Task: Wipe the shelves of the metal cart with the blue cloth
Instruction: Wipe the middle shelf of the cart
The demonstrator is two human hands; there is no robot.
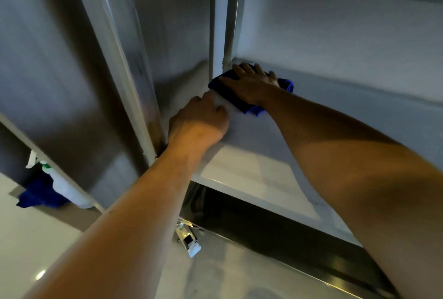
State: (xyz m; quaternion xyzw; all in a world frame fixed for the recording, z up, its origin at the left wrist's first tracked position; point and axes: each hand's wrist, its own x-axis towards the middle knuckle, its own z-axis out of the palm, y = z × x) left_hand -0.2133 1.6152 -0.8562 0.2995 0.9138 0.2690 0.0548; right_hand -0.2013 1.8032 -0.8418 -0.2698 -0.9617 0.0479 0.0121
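Observation:
I look into a metal cart, onto its middle shelf, with the underside of the upper shelf overhead. The blue cloth lies flat at the shelf's far left corner, beside the upright post. My right hand presses down on the cloth, palm flat, fingers spread toward the back edge. My left hand rests on the shelf's left side with its fingers curled, just short of the cloth's near edge. Whether it grips the shelf rim I cannot tell.
A brushed metal panel stands close on the left. Beyond it on the floor lie a white spray bottle and another blue cloth. A caster wheel sits below the shelf's front corner, above the lower shelf.

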